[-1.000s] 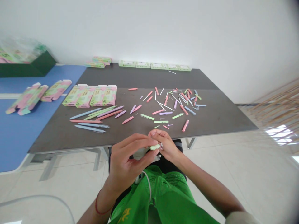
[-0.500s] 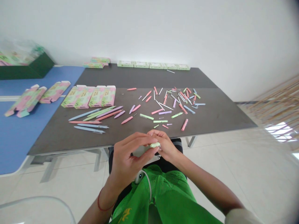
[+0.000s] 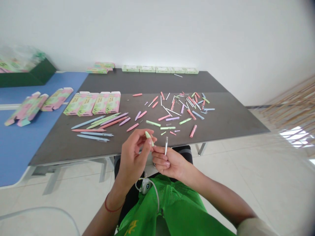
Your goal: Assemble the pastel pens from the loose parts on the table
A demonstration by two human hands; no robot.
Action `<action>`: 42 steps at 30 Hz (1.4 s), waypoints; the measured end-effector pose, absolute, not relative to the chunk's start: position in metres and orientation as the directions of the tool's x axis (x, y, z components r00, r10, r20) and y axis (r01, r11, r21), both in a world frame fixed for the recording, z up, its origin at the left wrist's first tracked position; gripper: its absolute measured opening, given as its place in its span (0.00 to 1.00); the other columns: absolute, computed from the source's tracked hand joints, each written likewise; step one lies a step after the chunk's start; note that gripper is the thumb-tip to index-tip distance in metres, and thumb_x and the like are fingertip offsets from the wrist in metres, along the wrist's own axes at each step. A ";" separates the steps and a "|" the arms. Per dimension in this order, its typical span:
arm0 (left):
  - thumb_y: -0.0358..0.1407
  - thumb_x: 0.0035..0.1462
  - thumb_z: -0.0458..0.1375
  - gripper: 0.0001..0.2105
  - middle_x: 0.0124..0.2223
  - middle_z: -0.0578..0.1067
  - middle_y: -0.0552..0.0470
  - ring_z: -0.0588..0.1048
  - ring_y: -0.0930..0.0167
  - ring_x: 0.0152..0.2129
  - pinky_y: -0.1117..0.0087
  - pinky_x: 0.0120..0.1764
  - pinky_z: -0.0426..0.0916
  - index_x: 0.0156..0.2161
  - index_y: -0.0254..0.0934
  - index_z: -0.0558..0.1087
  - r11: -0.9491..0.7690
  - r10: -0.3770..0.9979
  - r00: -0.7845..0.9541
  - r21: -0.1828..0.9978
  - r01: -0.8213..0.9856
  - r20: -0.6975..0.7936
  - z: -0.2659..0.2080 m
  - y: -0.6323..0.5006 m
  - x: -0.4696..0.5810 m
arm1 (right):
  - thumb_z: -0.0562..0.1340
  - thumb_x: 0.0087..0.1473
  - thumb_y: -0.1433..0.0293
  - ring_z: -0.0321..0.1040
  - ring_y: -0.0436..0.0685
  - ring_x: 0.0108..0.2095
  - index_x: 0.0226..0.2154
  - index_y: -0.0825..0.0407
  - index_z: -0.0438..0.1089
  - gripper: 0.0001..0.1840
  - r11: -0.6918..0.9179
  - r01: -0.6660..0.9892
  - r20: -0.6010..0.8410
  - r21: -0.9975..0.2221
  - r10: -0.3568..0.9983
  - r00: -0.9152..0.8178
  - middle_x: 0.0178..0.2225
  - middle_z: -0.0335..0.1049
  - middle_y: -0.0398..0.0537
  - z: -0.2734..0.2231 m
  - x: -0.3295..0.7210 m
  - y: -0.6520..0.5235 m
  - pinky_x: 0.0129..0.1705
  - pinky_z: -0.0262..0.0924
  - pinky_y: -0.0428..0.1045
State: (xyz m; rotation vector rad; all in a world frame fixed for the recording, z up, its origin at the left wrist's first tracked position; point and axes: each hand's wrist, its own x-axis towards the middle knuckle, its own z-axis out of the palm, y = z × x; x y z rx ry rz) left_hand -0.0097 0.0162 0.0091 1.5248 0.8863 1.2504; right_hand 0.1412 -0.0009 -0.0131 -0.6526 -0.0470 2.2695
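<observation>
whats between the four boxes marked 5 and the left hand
In the head view, blue, green, purple and pink pens lie between those boxes and the left hand.

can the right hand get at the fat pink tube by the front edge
Probably yes: the pink tube lies near the table edge, with no other part between it and the right hand. That hand holds a white rod, though, which may hinder.

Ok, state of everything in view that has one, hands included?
Left hand: closed on green piece
Right hand: gripping white stick
Green piece: held, apart from stick
White stick: held, far end free
Whole pens: lying grouped
Loose parts: scattered
Four boxes: lying, end flaps open
Back boxes: lined up
</observation>
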 end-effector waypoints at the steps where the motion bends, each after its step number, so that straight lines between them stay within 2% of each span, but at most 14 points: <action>1: 0.37 0.72 0.56 0.07 0.38 0.75 0.53 0.76 0.72 0.34 0.70 0.42 0.72 0.50 0.39 0.72 -0.270 0.935 0.233 0.963 -0.022 0.267 0.008 0.016 -0.009 | 0.44 0.75 0.75 0.31 0.45 0.13 0.24 0.53 0.62 0.27 -0.705 -0.676 -0.436 -0.214 0.688 -0.580 0.13 0.41 0.30 -0.011 0.140 -0.002 0.13 0.35 0.39; 4: 0.37 0.74 0.51 0.07 0.31 0.66 0.58 0.68 0.73 0.28 0.71 0.35 0.66 0.45 0.40 0.70 -0.237 0.944 0.243 0.971 0.035 0.222 0.008 0.017 -0.006 | 0.43 0.75 0.76 0.30 0.45 0.14 0.21 0.53 0.59 0.29 -0.696 -0.693 -0.438 -0.189 0.691 -0.575 0.14 0.40 0.31 -0.010 0.136 -0.004 0.13 0.35 0.39; 7: 0.38 0.70 0.57 0.05 0.28 0.60 0.60 0.61 0.74 0.24 0.71 0.29 0.59 0.43 0.40 0.73 -0.287 0.929 0.275 0.951 0.112 0.248 0.011 0.020 -0.002 | 0.43 0.73 0.78 0.32 0.44 0.14 0.18 0.52 0.56 0.30 -0.690 -0.701 -0.424 -0.179 0.697 -0.578 0.14 0.41 0.32 -0.012 0.133 -0.006 0.13 0.34 0.39; 10: 0.37 0.65 0.64 0.05 0.26 0.57 0.61 0.59 0.75 0.23 0.72 0.28 0.57 0.45 0.40 0.77 -0.324 0.914 0.307 0.933 0.154 0.267 0.015 0.023 0.000 | 0.44 0.70 0.80 0.33 0.44 0.14 0.17 0.52 0.54 0.29 -0.677 -0.717 -0.399 -0.165 0.711 -0.580 0.14 0.41 0.33 -0.013 0.131 -0.008 0.13 0.34 0.38; 14: 0.38 0.62 0.66 0.05 0.23 0.56 0.62 0.56 0.75 0.21 0.72 0.26 0.54 0.40 0.40 0.80 -0.330 0.914 0.304 0.928 0.170 0.269 0.016 0.026 0.000 | 0.44 0.69 0.81 0.32 0.44 0.14 0.18 0.52 0.55 0.27 -0.664 -0.731 -0.400 -0.155 0.719 -0.569 0.15 0.42 0.33 -0.012 0.130 -0.009 0.13 0.34 0.38; 17: 0.40 0.62 0.66 0.07 0.22 0.62 0.61 0.59 0.75 0.20 0.71 0.25 0.54 0.36 0.40 0.81 -0.325 0.918 0.299 0.927 0.189 0.261 0.015 0.029 0.001 | 0.43 0.70 0.81 0.32 0.44 0.14 0.19 0.52 0.54 0.27 -0.671 -0.725 -0.416 -0.158 0.711 -0.567 0.15 0.42 0.33 -0.011 0.129 -0.009 0.13 0.34 0.38; 19: 0.40 0.63 0.65 0.08 0.24 0.70 0.59 0.62 0.75 0.21 0.71 0.26 0.57 0.35 0.39 0.82 -0.326 0.917 0.302 0.924 0.198 0.259 0.014 0.030 0.002 | 0.43 0.71 0.80 0.31 0.44 0.14 0.18 0.52 0.53 0.28 -0.674 -0.720 -0.427 -0.164 0.706 -0.564 0.15 0.42 0.33 -0.012 0.129 -0.009 0.12 0.33 0.38; 21: 0.40 0.63 0.65 0.09 0.25 0.73 0.58 0.64 0.74 0.22 0.71 0.27 0.58 0.34 0.39 0.82 -0.332 0.914 0.310 0.923 0.194 0.263 0.014 0.032 0.003 | 0.43 0.71 0.79 0.31 0.44 0.14 0.18 0.51 0.52 0.28 -0.674 -0.718 -0.433 -0.172 0.706 -0.560 0.15 0.41 0.33 -0.013 0.129 -0.009 0.12 0.33 0.38; 27: 0.41 0.63 0.65 0.11 0.23 0.71 0.57 0.62 0.74 0.20 0.71 0.25 0.56 0.32 0.38 0.82 -0.304 0.915 0.327 0.938 0.170 0.237 0.010 0.035 0.001 | 0.48 0.71 0.78 0.32 0.44 0.14 0.21 0.51 0.54 0.25 -0.672 -0.720 -0.425 -0.172 0.710 -0.562 0.16 0.42 0.32 -0.014 0.131 -0.011 0.13 0.35 0.38; 35: 0.41 0.60 0.67 0.11 0.24 0.75 0.55 0.66 0.74 0.22 0.71 0.27 0.59 0.29 0.37 0.82 -0.239 0.939 0.271 0.968 0.073 0.211 0.003 0.033 0.006 | 0.44 0.70 0.81 0.30 0.44 0.14 0.20 0.51 0.55 0.27 -0.667 -0.722 -0.483 -0.187 0.702 -0.523 0.15 0.41 0.31 -0.008 0.131 -0.010 0.13 0.33 0.39; 42: 0.41 0.59 0.69 0.10 0.25 0.74 0.55 0.67 0.73 0.24 0.71 0.29 0.60 0.30 0.38 0.83 -0.205 0.955 0.222 0.979 0.016 0.197 -0.010 0.029 0.010 | 0.48 0.65 0.83 0.30 0.44 0.15 0.20 0.50 0.51 0.24 -0.653 -0.727 -0.511 -0.211 0.708 -0.487 0.16 0.40 0.32 -0.014 0.131 -0.010 0.14 0.33 0.39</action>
